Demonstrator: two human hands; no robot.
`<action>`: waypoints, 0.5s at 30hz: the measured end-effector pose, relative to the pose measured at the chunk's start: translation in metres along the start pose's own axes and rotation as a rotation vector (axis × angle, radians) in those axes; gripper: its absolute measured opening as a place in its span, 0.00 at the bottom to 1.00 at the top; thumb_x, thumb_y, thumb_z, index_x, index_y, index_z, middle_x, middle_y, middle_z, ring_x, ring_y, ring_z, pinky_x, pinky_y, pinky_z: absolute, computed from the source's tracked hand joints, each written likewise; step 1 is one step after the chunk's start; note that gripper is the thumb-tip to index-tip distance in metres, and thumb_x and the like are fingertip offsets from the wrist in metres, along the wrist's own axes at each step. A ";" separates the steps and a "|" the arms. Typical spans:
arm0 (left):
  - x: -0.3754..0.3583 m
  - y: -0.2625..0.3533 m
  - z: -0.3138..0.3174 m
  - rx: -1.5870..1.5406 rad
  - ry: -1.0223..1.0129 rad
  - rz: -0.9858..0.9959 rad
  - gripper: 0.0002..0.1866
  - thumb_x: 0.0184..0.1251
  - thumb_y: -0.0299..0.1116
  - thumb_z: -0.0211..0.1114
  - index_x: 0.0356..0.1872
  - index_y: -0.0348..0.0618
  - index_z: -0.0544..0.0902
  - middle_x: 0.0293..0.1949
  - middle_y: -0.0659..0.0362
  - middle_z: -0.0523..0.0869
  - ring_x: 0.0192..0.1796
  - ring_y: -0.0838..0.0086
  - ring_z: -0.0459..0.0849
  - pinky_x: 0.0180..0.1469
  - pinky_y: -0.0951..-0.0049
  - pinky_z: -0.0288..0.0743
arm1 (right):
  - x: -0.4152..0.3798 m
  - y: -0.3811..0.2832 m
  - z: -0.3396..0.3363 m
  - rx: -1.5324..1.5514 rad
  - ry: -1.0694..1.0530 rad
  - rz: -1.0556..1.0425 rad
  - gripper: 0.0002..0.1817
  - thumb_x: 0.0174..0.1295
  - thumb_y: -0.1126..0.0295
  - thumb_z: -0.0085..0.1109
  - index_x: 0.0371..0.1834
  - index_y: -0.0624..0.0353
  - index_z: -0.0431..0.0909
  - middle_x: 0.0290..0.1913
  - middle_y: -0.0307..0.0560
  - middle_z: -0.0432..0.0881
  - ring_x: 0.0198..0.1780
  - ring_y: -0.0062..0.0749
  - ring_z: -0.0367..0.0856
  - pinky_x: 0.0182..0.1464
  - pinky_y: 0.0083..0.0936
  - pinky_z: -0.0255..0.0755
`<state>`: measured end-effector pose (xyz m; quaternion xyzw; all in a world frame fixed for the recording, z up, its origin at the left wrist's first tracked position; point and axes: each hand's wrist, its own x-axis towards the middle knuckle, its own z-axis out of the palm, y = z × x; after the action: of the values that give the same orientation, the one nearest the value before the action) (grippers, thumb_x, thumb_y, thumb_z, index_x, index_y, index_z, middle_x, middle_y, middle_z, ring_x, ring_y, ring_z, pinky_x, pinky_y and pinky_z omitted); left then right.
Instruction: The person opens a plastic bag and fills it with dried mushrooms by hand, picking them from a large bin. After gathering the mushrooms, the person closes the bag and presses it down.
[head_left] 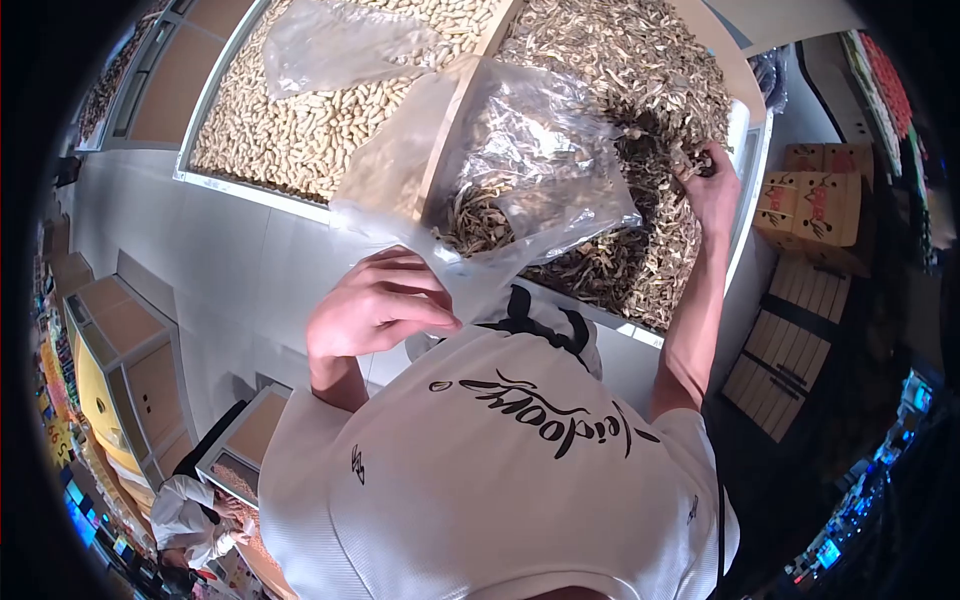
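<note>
Two hands near a wooden divider (459, 112)
Peanuts (290, 140) lie left of the divider; right of it, the right hand (712, 190) touches dried brown pieces (620, 40); by the divider's near end, the left hand (385, 305) holds a clear bag (535, 125).

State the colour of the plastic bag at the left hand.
The plastic bag is clear and colourless, best seen in the head view.
</note>
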<state>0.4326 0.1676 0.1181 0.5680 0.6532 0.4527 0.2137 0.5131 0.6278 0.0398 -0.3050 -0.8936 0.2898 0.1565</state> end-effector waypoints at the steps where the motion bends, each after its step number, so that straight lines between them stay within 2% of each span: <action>1: 0.000 -0.001 0.001 -0.008 -0.001 0.006 0.09 0.53 0.30 0.75 0.37 0.50 0.90 0.36 0.67 0.89 0.39 0.68 0.84 0.45 0.66 0.75 | 0.001 -0.011 -0.004 0.041 0.005 -0.056 0.25 0.49 0.70 0.80 0.52 0.62 0.85 0.45 0.49 0.89 0.45 0.32 0.87 0.50 0.26 0.78; 3: 0.002 -0.002 0.002 -0.025 -0.002 0.024 0.09 0.54 0.30 0.74 0.37 0.50 0.90 0.37 0.66 0.89 0.39 0.68 0.85 0.45 0.66 0.75 | -0.001 -0.045 -0.009 0.146 -0.010 -0.132 0.23 0.49 0.73 0.79 0.51 0.61 0.85 0.45 0.48 0.88 0.46 0.33 0.87 0.52 0.28 0.78; 8: 0.005 -0.003 0.005 -0.085 0.000 0.066 0.06 0.58 0.29 0.72 0.37 0.49 0.89 0.43 0.66 0.91 0.41 0.67 0.85 0.47 0.67 0.75 | -0.027 -0.123 0.018 0.219 -0.229 -0.360 0.26 0.45 0.72 0.80 0.51 0.57 0.85 0.53 0.48 0.86 0.53 0.40 0.86 0.59 0.35 0.79; 10: 0.007 -0.004 0.005 -0.088 -0.012 0.093 0.06 0.60 0.29 0.72 0.37 0.49 0.89 0.43 0.66 0.91 0.41 0.68 0.85 0.47 0.66 0.75 | -0.041 -0.135 0.049 0.204 -0.364 -0.438 0.28 0.46 0.72 0.80 0.54 0.56 0.84 0.56 0.48 0.84 0.55 0.44 0.86 0.61 0.36 0.79; 12: 0.009 -0.004 0.005 -0.086 -0.014 0.110 0.05 0.60 0.29 0.71 0.38 0.49 0.89 0.42 0.66 0.91 0.41 0.68 0.85 0.47 0.66 0.75 | -0.055 -0.144 0.076 0.078 -0.635 -0.331 0.32 0.47 0.71 0.80 0.60 0.55 0.81 0.60 0.52 0.82 0.60 0.46 0.83 0.66 0.37 0.76; 14: 0.010 -0.004 0.005 -0.080 -0.002 0.116 0.06 0.61 0.29 0.71 0.38 0.49 0.89 0.42 0.67 0.91 0.40 0.68 0.85 0.47 0.66 0.75 | -0.070 -0.138 0.105 -0.055 -0.812 -0.363 0.38 0.46 0.68 0.81 0.65 0.56 0.77 0.63 0.57 0.79 0.65 0.49 0.79 0.70 0.39 0.71; 15: 0.009 -0.005 0.005 -0.075 0.000 0.109 0.06 0.61 0.29 0.71 0.38 0.49 0.89 0.42 0.67 0.91 0.40 0.69 0.85 0.47 0.67 0.75 | -0.075 -0.132 0.116 0.016 -0.942 -0.307 0.42 0.46 0.64 0.82 0.67 0.57 0.75 0.65 0.61 0.77 0.69 0.50 0.75 0.72 0.40 0.67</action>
<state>0.4318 0.1783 0.1139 0.5945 0.6038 0.4879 0.2097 0.4579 0.4460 0.0220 -0.0047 -0.8995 0.3768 -0.2211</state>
